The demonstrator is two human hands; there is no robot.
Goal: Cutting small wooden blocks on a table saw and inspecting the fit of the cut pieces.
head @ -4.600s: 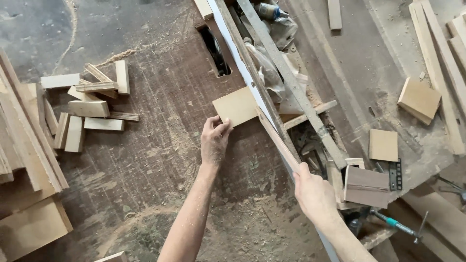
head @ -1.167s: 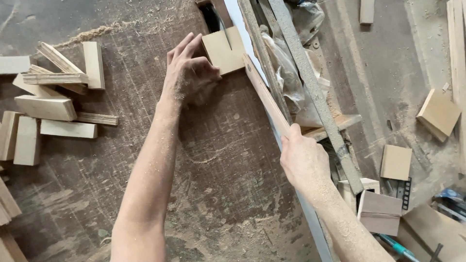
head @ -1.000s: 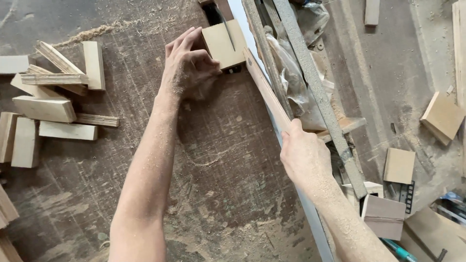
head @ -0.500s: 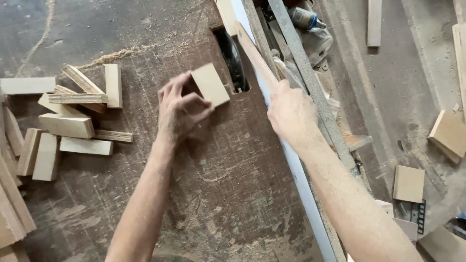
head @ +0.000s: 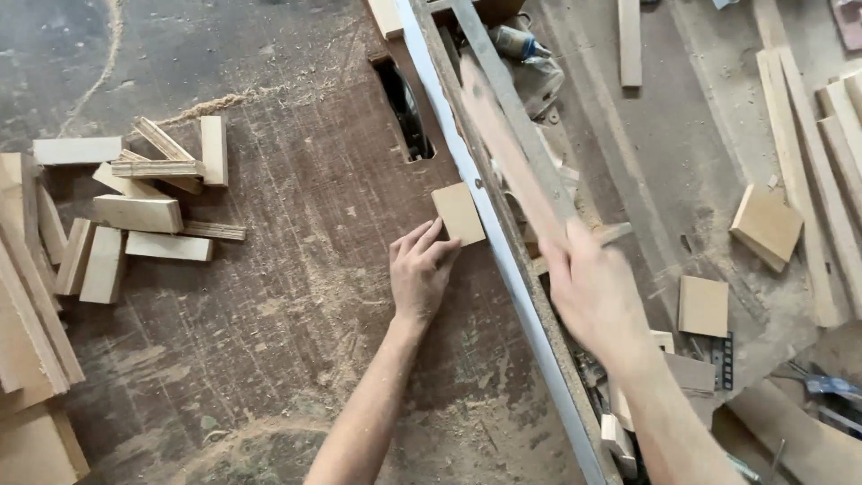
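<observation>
My left hand (head: pixel 420 274) lies flat on the brown saw table (head: pixel 296 269), its fingertips on the near edge of a small square wood block (head: pixel 458 214). The block sits against the table's white right edge (head: pixel 516 287), just below the saw blade slot (head: pixel 406 112). My right hand (head: pixel 593 292), blurred by motion, is closed around the near end of a long thin wooden strip (head: pixel 503 135). The strip runs away from me along a metal rail beside the table.
A pile of cut wood pieces (head: pixel 144 193) lies on the table's left side, with longer boards (head: pixel 27 305) at the far left. On the dusty floor to the right are square offcuts (head: pixel 766 224) (head: pixel 703 305) and long planks (head: pixel 840 144).
My left hand slid the square block back toward me, from beside the saw slot to below it. My right hand pulled back along the rail with the strip.
</observation>
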